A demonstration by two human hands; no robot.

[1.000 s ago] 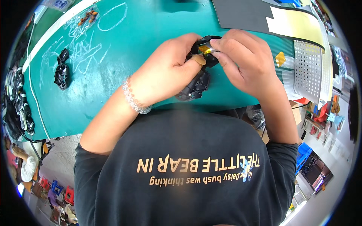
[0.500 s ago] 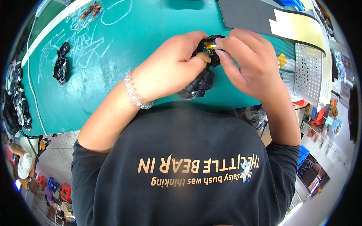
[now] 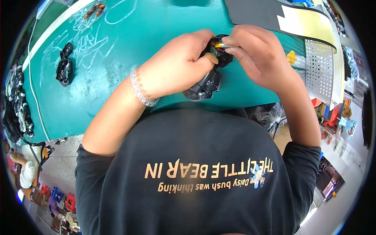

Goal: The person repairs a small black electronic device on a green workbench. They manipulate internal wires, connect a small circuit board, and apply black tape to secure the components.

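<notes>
At the far left, beside the green surface, see a dark heap; further in, find a black part lying alone, well apart from the hands; behind and to its right, near the far edge, note orange bits in clear wrap.

Toward the middle, find the left hand curled around the black casing, tan-wrapped thumb pressing beside its opening; cannot tell whether resting on the surface or held just above it; better, by judgement, to grip firmly enough against twisting, yet with no thumb pressure on the green board inside.

Just right of that, at the opening, see the silver piece with yellow tape at its left end, pinched between thumb and forefinger of the right hand; cannot tell whether touching the board; probably best to hold by the edges without bending, ease rather than force, and watch for thin wires under the tape, too small to trace from above; tilt the opening toward the light for a clearer view past the fingers.

Further right, note a yellow patch near the right wrist; last, a perforated sheet.
</notes>
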